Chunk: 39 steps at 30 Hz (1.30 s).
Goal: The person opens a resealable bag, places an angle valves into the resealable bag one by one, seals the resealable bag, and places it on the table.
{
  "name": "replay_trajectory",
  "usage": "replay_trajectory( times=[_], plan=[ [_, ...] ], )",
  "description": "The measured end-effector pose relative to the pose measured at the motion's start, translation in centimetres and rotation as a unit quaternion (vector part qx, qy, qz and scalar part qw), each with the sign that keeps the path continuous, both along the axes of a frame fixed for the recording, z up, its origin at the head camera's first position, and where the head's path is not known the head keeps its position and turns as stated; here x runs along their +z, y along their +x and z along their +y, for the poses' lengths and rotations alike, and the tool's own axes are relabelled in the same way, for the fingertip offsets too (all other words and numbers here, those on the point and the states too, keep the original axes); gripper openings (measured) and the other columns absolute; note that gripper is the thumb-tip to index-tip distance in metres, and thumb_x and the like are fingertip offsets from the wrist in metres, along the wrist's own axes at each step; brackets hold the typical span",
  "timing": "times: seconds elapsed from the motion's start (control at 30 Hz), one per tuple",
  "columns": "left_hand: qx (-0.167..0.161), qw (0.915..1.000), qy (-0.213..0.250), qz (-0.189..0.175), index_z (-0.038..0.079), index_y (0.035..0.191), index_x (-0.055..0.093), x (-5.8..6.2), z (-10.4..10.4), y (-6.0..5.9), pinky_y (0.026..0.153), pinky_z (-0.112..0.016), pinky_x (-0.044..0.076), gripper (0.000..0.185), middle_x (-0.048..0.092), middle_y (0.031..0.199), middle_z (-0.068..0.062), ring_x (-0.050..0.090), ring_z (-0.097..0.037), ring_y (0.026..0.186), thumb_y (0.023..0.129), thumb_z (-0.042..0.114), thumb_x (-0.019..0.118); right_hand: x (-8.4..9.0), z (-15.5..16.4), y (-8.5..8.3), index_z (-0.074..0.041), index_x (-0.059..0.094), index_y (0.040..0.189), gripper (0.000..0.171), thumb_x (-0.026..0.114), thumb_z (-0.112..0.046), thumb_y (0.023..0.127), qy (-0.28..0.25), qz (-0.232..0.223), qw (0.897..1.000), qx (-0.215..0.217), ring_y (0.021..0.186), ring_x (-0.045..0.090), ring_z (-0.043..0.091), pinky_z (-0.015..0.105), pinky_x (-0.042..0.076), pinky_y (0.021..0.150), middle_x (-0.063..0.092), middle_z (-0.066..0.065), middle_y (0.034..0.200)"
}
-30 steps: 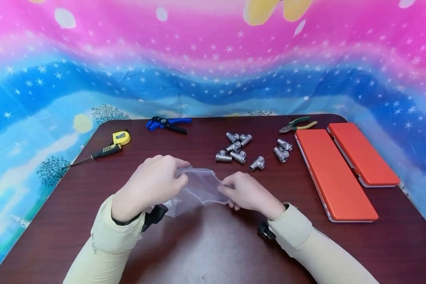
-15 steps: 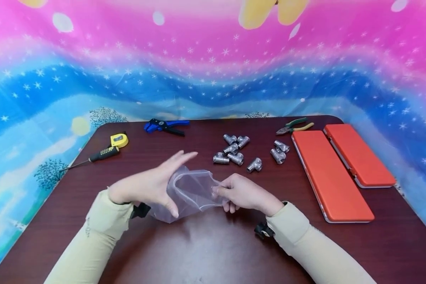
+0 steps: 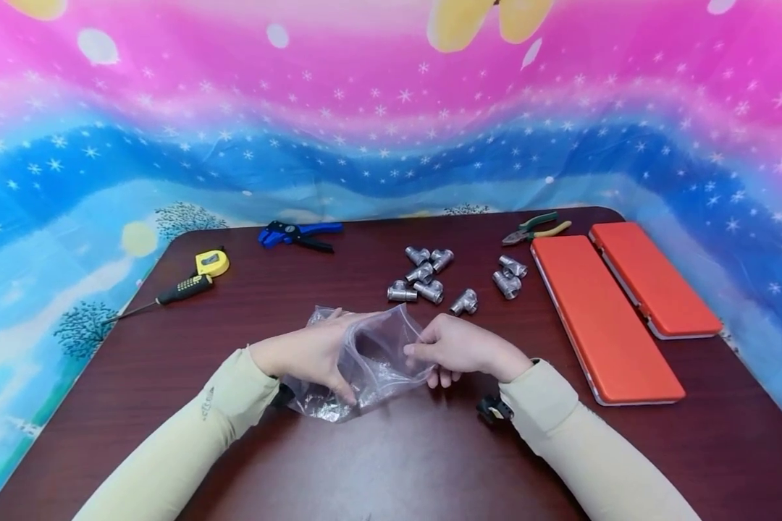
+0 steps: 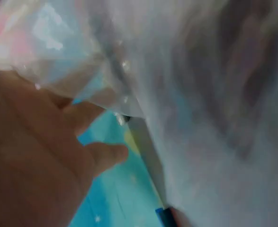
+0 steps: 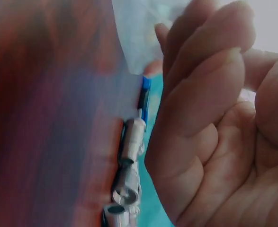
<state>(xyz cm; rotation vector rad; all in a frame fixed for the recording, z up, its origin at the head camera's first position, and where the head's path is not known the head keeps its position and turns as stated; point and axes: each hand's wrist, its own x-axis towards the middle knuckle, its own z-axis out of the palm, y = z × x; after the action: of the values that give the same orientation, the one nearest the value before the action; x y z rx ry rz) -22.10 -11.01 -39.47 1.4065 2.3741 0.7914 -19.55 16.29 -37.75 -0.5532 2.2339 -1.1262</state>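
Observation:
A clear plastic bag lies on the dark table in front of me, its mouth spread wide. My left hand has its fingers stretched out into the mouth, thumb underneath, holding the film apart. In the left wrist view the bag drapes over the spread left hand. My right hand pinches the right rim of the bag. The right wrist view shows the curled fingers against the film. Several silver pipe fittings lie just beyond, also in the right wrist view.
Two orange cases lie at the right, with pliers behind them. A blue stripper tool, a yellow tape measure and a screwdriver lie at the back left. A patterned cloth hangs behind.
My left hand let go of the bag's rim, opened, and slid its fingers into the mouth. The bag now stands wider. My right hand kept its pinch.

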Motion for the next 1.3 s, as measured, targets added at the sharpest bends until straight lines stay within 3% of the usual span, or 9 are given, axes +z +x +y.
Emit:
replay_trajectory(
  times=[0.17, 0.37, 0.43, 0.57, 0.73, 0.83, 1.0, 1.1, 1.3],
  plan=[
    [0.033, 0.9975, -0.056, 0.028, 0.006, 0.152, 0.035, -0.9, 0.0, 0.7, 0.114, -0.058, 0.021, 0.105, 0.045, 0.15, -0.004, 0.04, -0.016, 0.136, 0.069, 0.036, 0.092, 1.2, 0.5, -0.4, -0.008, 0.073, 0.082, 0.034, 0.06, -0.033, 0.1, 0.033, 0.011, 0.999, -0.018, 0.047, 0.061, 0.015, 0.029, 0.05, 0.045, 0.068, 0.006, 0.061],
    [0.045, 0.9975, -0.037, 0.04, 0.006, 0.145, 0.047, -1.4, -0.6, 1.3, 0.113, -0.058, 0.023, 0.088, 0.055, 0.14, -0.002, 0.048, -0.015, 0.13, 0.072, 0.031, 0.09, 2.5, 2.1, -1.5, -0.009, 0.075, 0.098, 0.03, 0.06, -0.035, 0.1, 0.066, 0.077, 0.991, -0.084, 0.053, 0.064, 0.02, 0.034, 0.054, 0.057, 0.067, 0.005, 0.064],
    [0.047, 0.9977, -0.029, 0.04, 0.006, 0.144, 0.048, -1.5, -0.8, 1.5, 0.113, -0.06, 0.023, 0.085, 0.056, 0.139, -0.002, 0.049, -0.016, 0.129, 0.074, 0.03, 0.089, 2.7, 2.9, -1.9, -0.009, 0.075, 0.104, 0.029, 0.061, -0.033, 0.099, 0.09, 0.135, 0.98, -0.115, 0.061, 0.066, 0.02, 0.037, 0.054, 0.064, 0.069, 0.004, 0.072],
    [0.061, 0.9973, -0.031, 0.028, 0.007, 0.145, 0.048, -1.1, -1.1, 2.3, 0.112, -0.053, 0.031, 0.084, 0.056, 0.14, -0.001, 0.048, -0.017, 0.129, 0.075, 0.03, 0.088, 2.5, 4.3, -2.7, -0.006, 0.071, 0.117, 0.031, 0.065, -0.029, 0.097, 0.157, 0.248, 0.939, -0.181, 0.086, 0.065, 0.025, 0.044, 0.051, 0.078, 0.071, 0.009, 0.097],
    [0.071, 0.9959, -0.051, 0.025, 0.012, 0.147, 0.046, -0.3, -1.1, 3.1, 0.105, -0.036, 0.041, 0.086, 0.054, 0.141, 0.003, 0.048, -0.011, 0.129, 0.075, 0.031, 0.089, 1.0, 4.7, -3.4, 0.005, 0.06, 0.131, 0.053, 0.069, -0.032, 0.093, 0.211, 0.279, 0.916, -0.198, 0.109, 0.058, 0.04, 0.055, 0.047, 0.093, 0.063, 0.025, 0.121],
    [0.068, 0.996, -0.049, 0.032, 0.014, 0.147, 0.046, -0.1, -1.0, 3.1, 0.105, -0.035, 0.041, 0.086, 0.053, 0.141, 0.005, 0.048, -0.009, 0.128, 0.075, 0.032, 0.088, 0.1, 4.3, -3.6, 0.009, 0.063, 0.124, 0.057, 0.073, -0.035, 0.09, 0.241, 0.306, 0.902, -0.185, 0.107, 0.058, 0.044, 0.057, 0.046, 0.093, 0.063, 0.029, 0.115],
    [0.063, 0.9972, -0.031, 0.025, 0.013, 0.147, 0.046, -0.1, -1.0, 3.1, 0.106, -0.035, 0.041, 0.087, 0.053, 0.141, 0.004, 0.048, -0.008, 0.128, 0.073, 0.03, 0.09, -0.9, 3.5, -3.8, 0.001, 0.069, 0.081, 0.04, 0.079, -0.037, 0.084, 0.281, 0.316, 0.888, -0.182, 0.079, 0.061, 0.036, 0.049, 0.053, 0.072, 0.063, 0.018, 0.082],
    [0.062, 0.9976, -0.027, 0.016, 0.012, 0.147, 0.046, -0.2, -1.1, 3.1, 0.106, -0.035, 0.04, 0.088, 0.054, 0.141, 0.002, 0.048, -0.009, 0.127, 0.073, 0.028, 0.09, -1.1, 3.1, -4.2, -0.005, 0.063, 0.068, 0.037, 0.08, -0.034, 0.083, 0.29, 0.305, 0.889, -0.179, 0.072, 0.059, 0.031, 0.046, 0.053, 0.067, 0.059, 0.011, 0.074],
    [0.051, 0.998, -0.038, 0.001, 0.005, 0.148, 0.042, -0.5, -1.4, 2.8, 0.107, -0.034, 0.039, 0.091, 0.053, 0.141, -0.002, 0.048, -0.013, 0.127, 0.073, 0.024, 0.09, -0.5, 3.0, -4.8, -0.004, 0.061, 0.071, 0.032, 0.079, -0.029, 0.081, 0.285, 0.292, 0.896, -0.177, 0.075, 0.061, 0.033, 0.051, 0.052, 0.071, 0.059, 0.01, 0.071]
  ],
)
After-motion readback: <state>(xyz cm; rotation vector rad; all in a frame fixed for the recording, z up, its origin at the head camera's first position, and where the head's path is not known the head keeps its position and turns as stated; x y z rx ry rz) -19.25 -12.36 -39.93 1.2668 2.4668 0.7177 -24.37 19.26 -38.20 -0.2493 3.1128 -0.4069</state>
